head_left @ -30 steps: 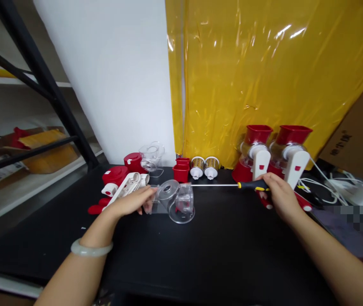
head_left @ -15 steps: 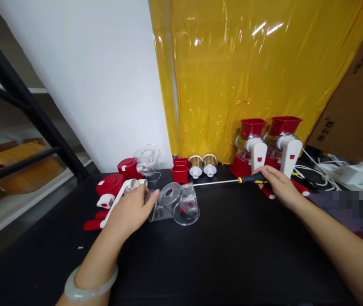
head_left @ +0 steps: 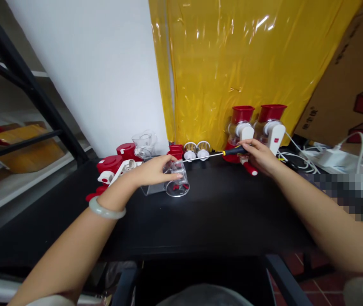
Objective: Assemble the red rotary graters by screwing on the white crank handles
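My right hand (head_left: 259,155) is closed around the dark handle of a screwdriver (head_left: 211,155). Its long shaft points left, and the tip meets the upper edge of a clear plastic grater housing (head_left: 178,187). That housing lies on its side on the black table, with a small red part showing inside it. Over its left part, my left hand (head_left: 158,172) grips the housing, thumb on the near side and fingers over the top. The hand hides much of the housing's middle.
Two assembled red-and-white rotary graters (head_left: 272,127) stand at the back right. Behind the housing are two metal grater drums (head_left: 197,151) and red hoppers (head_left: 175,151). Red bases (head_left: 109,163), a white crank handle (head_left: 125,166) and another clear housing (head_left: 144,142) sit left. Cables and a power strip (head_left: 331,157) lie right.
My left hand has moved right, from the housing's left end onto its middle. The screwdriver tip stays at the housing. The view has tilted down, showing the table's front edge.
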### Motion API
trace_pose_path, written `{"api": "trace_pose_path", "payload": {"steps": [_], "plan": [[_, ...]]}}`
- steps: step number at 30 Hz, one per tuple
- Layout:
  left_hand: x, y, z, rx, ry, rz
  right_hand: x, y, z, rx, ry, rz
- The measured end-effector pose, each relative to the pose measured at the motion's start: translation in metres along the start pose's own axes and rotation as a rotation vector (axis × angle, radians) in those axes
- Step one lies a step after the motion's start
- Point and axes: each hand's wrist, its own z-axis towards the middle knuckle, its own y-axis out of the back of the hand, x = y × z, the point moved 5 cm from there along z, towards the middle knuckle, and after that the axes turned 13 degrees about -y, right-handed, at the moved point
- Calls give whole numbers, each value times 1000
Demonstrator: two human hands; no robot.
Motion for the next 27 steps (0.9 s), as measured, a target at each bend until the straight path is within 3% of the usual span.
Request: {"api": "trace_pose_path", "payload": {"steps": [4,8,15,20,27], "plan": [[3,-1,0,11,-36,90,8,-7,0,95,-60,133],[1,-2,-11,-145,-4,87,10,-16,-6,157,-62,107],[2,-4,-15,-227,40,143,4,-7,-18,-6,65,-47],[-1,-5,-14,-242,-39,196,5,4,-24,-136,152,-288],[-9,-7,-17,-164,-140,449,-18,4,-7,-71,95,-54]]}}
